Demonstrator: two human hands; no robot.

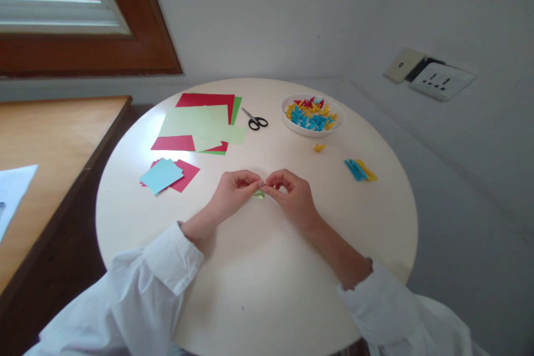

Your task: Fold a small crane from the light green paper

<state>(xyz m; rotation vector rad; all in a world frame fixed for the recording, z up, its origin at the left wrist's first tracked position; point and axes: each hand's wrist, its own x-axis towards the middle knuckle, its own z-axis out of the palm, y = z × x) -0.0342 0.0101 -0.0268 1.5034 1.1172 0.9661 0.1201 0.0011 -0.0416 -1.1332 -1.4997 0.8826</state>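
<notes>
Near the middle of the round white table, my left hand and my right hand meet, thumbs and forefingers pinched together. Between the fingertips is a small piece of light green paper, pinched from both sides. Most of it is hidden by my fingers, so its folded shape cannot be made out. Beyond my right hand lies a single small yellow folded paper crane. Behind it stands a white round dish with many red, yellow and blue paper cranes.
Black-handled scissors lie beside large red and green paper sheets at the back left. Small blue and pink paper squares are stacked at left. Folded blue and yellow paper strips lie at right. A wooden desk stands left.
</notes>
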